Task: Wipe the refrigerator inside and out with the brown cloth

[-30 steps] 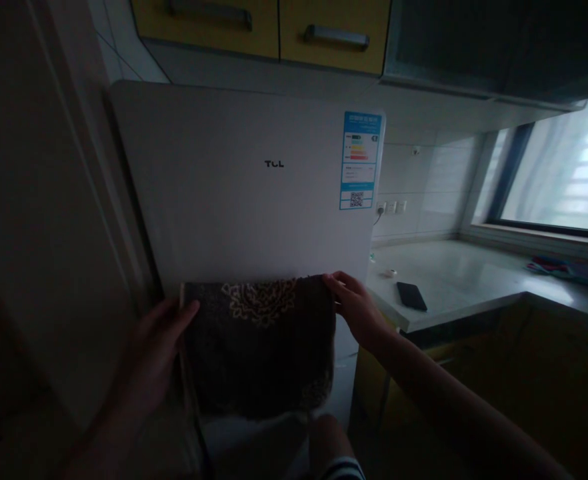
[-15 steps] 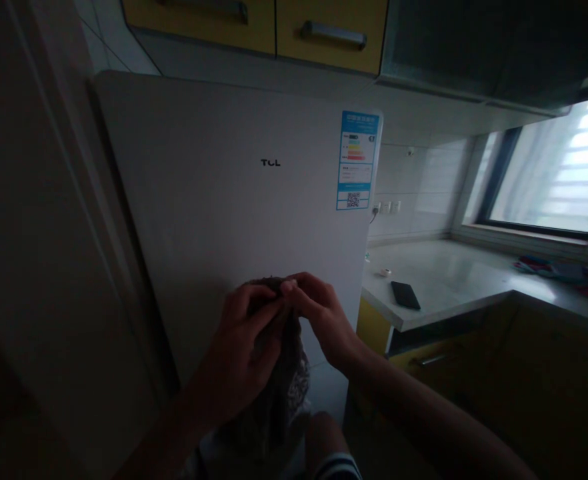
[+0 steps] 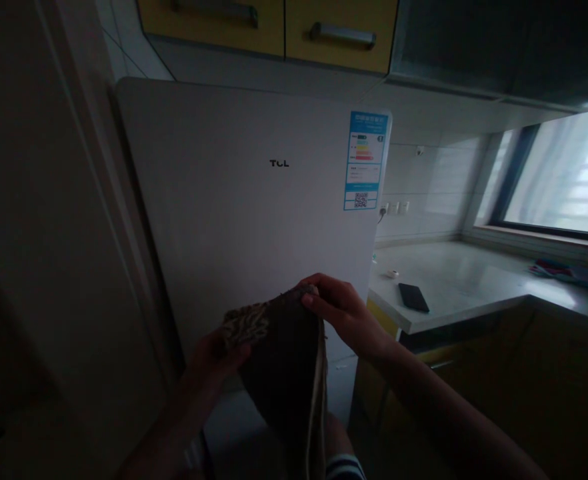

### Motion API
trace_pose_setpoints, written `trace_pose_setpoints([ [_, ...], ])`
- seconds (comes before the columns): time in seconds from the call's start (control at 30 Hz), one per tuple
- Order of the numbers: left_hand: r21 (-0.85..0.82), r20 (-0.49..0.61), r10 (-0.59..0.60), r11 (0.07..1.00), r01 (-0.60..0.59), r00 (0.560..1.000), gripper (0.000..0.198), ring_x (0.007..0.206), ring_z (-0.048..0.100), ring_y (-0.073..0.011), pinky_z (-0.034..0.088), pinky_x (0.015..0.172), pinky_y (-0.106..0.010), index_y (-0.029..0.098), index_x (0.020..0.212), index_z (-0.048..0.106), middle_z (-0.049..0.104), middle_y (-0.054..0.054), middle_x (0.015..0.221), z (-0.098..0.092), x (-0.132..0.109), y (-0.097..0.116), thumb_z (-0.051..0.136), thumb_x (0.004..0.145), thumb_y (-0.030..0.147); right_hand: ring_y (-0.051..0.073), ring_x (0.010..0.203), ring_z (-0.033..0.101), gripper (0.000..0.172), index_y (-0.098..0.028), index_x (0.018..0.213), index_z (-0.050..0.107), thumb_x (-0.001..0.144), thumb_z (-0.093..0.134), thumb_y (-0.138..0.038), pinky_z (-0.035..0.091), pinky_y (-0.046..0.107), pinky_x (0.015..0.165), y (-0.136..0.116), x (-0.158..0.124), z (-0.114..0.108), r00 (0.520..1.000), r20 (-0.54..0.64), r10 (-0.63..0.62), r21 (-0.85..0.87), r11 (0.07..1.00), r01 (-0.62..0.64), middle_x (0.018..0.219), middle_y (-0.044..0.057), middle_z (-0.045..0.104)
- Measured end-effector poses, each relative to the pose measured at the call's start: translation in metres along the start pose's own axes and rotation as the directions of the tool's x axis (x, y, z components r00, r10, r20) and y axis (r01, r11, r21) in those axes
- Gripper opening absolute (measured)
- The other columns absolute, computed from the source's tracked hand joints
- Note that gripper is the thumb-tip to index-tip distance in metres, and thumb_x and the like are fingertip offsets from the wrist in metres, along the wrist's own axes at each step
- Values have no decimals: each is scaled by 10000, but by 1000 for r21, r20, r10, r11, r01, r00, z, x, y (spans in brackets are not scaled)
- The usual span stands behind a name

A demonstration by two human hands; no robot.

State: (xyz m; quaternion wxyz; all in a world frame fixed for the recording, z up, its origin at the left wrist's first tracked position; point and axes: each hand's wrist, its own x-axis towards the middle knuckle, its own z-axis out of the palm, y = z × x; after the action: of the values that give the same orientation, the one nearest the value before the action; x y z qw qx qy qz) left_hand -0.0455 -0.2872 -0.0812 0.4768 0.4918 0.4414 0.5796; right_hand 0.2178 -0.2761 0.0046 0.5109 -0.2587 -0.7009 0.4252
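Both hands hold up a dark brown cloth (image 3: 287,360) with a patterned, textured patch at its upper left corner. My left hand (image 3: 219,360) grips that patterned corner, its thumb in front and the other fingers mostly hidden behind. At the upper right corner, my right hand (image 3: 337,303) pinches the cloth between thumb and fingers. From there the fabric hangs down in layers, with a pale edge along its right side. Right behind it stands a white refrigerator (image 3: 214,200).
A blue energy label (image 3: 365,160) is on the refrigerator. At right, a white counter (image 3: 454,273) bears a flat black object (image 3: 413,297) and a small white item (image 3: 393,274). Yellow cupboards (image 3: 339,53) hang above. A window (image 3: 564,173) is at far right.
My hands have moved apart, the left one down and left, stretching the bunched cloth so its dark face shows. The view has shifted slightly left.
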Motion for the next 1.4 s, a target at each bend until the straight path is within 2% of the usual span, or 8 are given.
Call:
trace_pose_setpoints([
  [0.2, -32, -172, 2, 999, -7, 985, 698, 964, 793, -341, 663, 776, -423, 261, 1049, 804, 833, -82, 1056, 9, -18, 55, 945, 553, 732, 187, 1009, 666, 440, -231, 1194, 755, 873, 844, -518, 534, 355, 946, 27, -4, -7, 997, -13, 81, 202, 976, -76, 1102, 66, 743],
  [0.33, 3, -246, -58, 998, 61, 967, 713, 959, 804, -331, 663, 775, -429, 299, 1175, 784, 836, -73, 1074, 6, -8, 55, 895, 633, 750, 265, 1090, 716, 701, -154, 1150, 779, 835, 745, -779, 534, 446, 1064, 83, -33, 31, 871, 362, 331, 426, 773, -471, 1071, 134, 767],
  [0.4, 53, -263, -92, 993, 109, 961, 676, 988, 806, -334, 661, 824, -441, 289, 1162, 789, 838, -82, 1069, -4, 1, 48, 873, 676, 751, 286, 1076, 738, 681, -128, 1095, 789, 722, 890, -688, 526, 460, 1084, 102, -49, 54, 823, 439, 362, 420, 727, -544, 1033, 132, 780],
  [0.5, -2, -279, -152, 987, 158, 948, 719, 1053, 798, -361, 653, 892, -482, 263, 1144, 796, 839, -104, 1041, -21, 4, 27, 812, 694, 824, 289, 1039, 761, 613, -154, 1129, 784, 679, 966, -529, 551, 455, 1051, 112, -61, 77, 879, 340, 335, 525, 708, -473, 1030, 106, 793],
  [0.7, -217, 59, -533, 818, 532, 844, 888, 1162, 766, -439, 635, 914, -572, 274, 1050, 819, 837, -139, 1128, -26, -41, -55, 659, 592, 1018, 213, 811, 735, 611, -175, 958, 753, 689, 915, -699, 597, 366, 873, 120, -53, 70, 871, 45, 489, 572, 702, -423, 906, 70, 769],
  [0.97, 24, -376, -151, 985, 172, 914, 931, 1202, 755, -368, 601, 1043, -502, 270, 1401, 560, 807, -111, 1165, -26, -41, -100, 955, 628, 606, 223, 964, 732, 658, -203, 1198, 694, 613, 979, -299, 563, 367, 954, 131, -79, 46, 875, 298, 382, 428, 766, -480, 1051, 35, 769],
  [1.23, 500, 153, -14, 864, -65, 988, 900, 1483, 565, -343, 419, 1285, -495, 289, 1533, 588, 616, -104, 1560, -33, -42, -124, 856, 674, 303, 192, 747, 662, 1173, -214, 1554, 330, 593, 957, -461, 500, 308, 711, 175, -84, 35, 799, -172, 576, 220, 813, -539, 853, -25, 720],
  [1.4, 758, 95, -108, 652, -2, 990, 901, 1436, 609, -338, 478, 1225, -468, 209, 1514, 620, 637, -145, 1525, -36, -37, -147, 746, 623, 161, 184, 842, 640, 1093, -249, 1534, 496, 572, 996, -387, 483, 286, 768, 174, -94, 28, 859, 105, 502, -284, 843, -457, 914, -24, 699],
])
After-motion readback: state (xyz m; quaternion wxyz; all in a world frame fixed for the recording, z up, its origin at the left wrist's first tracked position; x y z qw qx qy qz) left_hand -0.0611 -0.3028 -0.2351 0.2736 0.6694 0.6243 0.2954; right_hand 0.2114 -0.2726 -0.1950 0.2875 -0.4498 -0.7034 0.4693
